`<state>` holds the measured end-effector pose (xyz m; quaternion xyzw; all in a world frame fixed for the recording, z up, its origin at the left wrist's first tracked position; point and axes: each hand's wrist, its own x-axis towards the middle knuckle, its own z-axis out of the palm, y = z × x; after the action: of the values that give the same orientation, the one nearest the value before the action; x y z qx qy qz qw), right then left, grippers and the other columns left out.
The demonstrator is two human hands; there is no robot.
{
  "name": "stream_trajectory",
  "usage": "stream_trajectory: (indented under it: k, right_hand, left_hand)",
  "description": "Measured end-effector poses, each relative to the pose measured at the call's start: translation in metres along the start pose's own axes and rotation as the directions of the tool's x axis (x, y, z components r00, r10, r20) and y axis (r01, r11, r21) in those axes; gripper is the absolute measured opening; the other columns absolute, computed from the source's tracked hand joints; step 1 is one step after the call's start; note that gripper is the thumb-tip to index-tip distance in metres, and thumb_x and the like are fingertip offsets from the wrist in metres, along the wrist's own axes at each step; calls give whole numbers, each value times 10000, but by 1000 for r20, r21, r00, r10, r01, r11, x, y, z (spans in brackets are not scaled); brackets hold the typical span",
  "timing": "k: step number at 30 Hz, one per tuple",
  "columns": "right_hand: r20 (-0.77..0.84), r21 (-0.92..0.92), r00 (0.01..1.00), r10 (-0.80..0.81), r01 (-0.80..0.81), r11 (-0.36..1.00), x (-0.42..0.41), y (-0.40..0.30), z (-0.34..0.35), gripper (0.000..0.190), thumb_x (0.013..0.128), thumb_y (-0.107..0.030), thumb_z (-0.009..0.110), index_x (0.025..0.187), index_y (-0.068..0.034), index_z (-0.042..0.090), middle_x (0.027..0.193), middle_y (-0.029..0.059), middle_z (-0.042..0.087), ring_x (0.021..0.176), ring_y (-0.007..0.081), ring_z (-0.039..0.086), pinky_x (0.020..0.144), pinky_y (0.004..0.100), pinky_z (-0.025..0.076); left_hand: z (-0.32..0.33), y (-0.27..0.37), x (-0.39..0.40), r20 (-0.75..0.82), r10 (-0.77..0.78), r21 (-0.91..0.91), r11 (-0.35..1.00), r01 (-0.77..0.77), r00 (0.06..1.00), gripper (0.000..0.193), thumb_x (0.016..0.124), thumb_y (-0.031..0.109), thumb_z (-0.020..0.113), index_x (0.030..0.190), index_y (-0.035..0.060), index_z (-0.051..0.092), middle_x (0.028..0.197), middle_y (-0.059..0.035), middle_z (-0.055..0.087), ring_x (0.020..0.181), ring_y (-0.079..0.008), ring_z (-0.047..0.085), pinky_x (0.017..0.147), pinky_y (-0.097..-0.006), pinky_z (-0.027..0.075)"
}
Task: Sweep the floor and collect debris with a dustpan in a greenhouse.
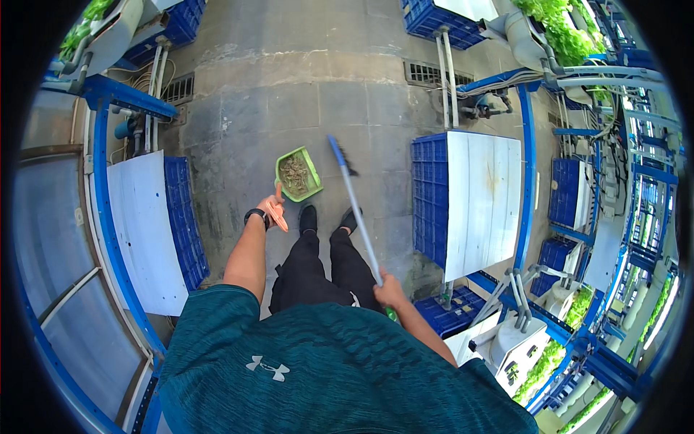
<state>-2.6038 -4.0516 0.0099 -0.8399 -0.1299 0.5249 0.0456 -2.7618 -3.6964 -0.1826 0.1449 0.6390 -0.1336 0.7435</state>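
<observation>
My left hand (pixel 272 206), with a dark band at the wrist, grips the orange handle (pixel 278 216) of a green dustpan (pixel 312 172). Brown dry debris (pixel 294 174) lies in the pan, ahead of my left shoe. My right hand (pixel 389 292) is closed around the grey pole of a broom (pixel 361 230), near its green end. The broom's blue head with dark bristles (pixel 342 156) points away from me, to the right of the dustpan and apart from it. Whether the head touches the floor I cannot tell.
Blue plastic crates (pixel 430 195) with a white panel (pixel 482 200) stand on my right. Another white panel (pixel 146 233) and blue crate (pixel 185 222) flank my left. Blue metal frames (pixel 526 173) carry pipes and leafy plants (pixel 558 32). Floor drain grates (pixel 428 73) lie ahead.
</observation>
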Motion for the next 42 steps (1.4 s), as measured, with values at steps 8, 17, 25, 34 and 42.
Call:
stream_trajectory:
  k: [8,17,25,34,42]
  right_hand:
    - [63,87,987,-147,141,986,-54,41,2,590,781,-101,621,1346,-94,449,1122,249,602,1037,305,615,902,351,457]
    - [-267,-280,964,-5,-73,957,28,53,-73,596,766,-117,548,1351,-161,445,1071,238,617,1014,382,591,871,456,478]
    - [-268,-301,961,71,-153,941,32,146,-24,530,797,-83,535,1314,-127,424,1086,229,611,1024,376,595,858,464,491]
    - [-52,-88,949,311,-314,945,-201,383,177,650,824,-236,573,1420,-281,318,1056,211,636,979,383,614,845,473,475]
    - [-411,86,912,-20,60,995,-192,442,168,463,825,-236,497,1274,-128,534,881,250,646,835,420,621,786,489,485]
  left_hand:
    - [-7,-9,-15,-26,25,62,998,-23,999,176,855,239,547,850,72,492,604,-37,500,497,-162,445,483,-328,360]
    - [6,-32,-52,-58,94,218,973,-80,994,164,850,195,550,858,41,493,610,-51,487,512,-168,455,492,-346,371]
    - [48,-69,-35,36,158,182,970,-162,987,199,806,205,595,849,40,491,662,-66,506,540,-181,487,511,-338,411]
    - [0,-181,-61,202,127,123,980,-154,971,205,847,243,559,877,48,504,565,-13,521,374,-113,461,339,-245,397]
    - [-43,-343,-169,224,222,-162,969,-188,949,361,835,315,644,974,0,538,573,20,527,412,-77,464,380,-207,395]
